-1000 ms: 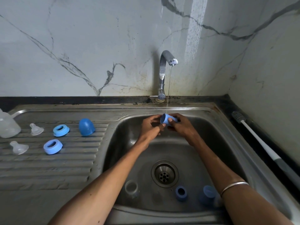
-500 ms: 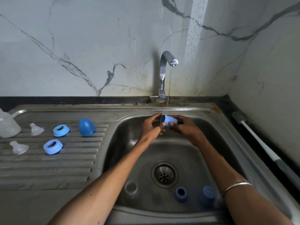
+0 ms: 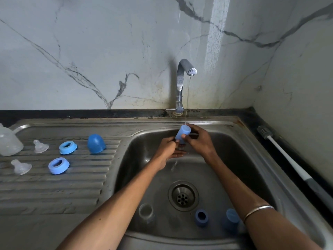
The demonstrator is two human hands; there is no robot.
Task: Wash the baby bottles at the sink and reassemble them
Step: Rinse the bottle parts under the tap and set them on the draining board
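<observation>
1. Centre of frame, under the tap (image 3: 185, 73) stream: the blue cap (image 3: 182, 134) is pinched by fingers of both the left hand (image 3: 166, 147) and right hand (image 3: 199, 141)
2. Risk – wet plastic slipping into the sink (image 3: 234, 159), onto unwashed parts at lower frame – a loose pinch would cause it

We can read no text, label, brand or number anywhere here. The blue cap (image 3: 183, 134) under the water shows us a plain surface, the two blue rings (image 3: 68, 147) on the drainboard carry no print we can make out, and the clear bottle (image 3: 9, 142) at the left edge is too blurred for us to tell any markings.
</observation>
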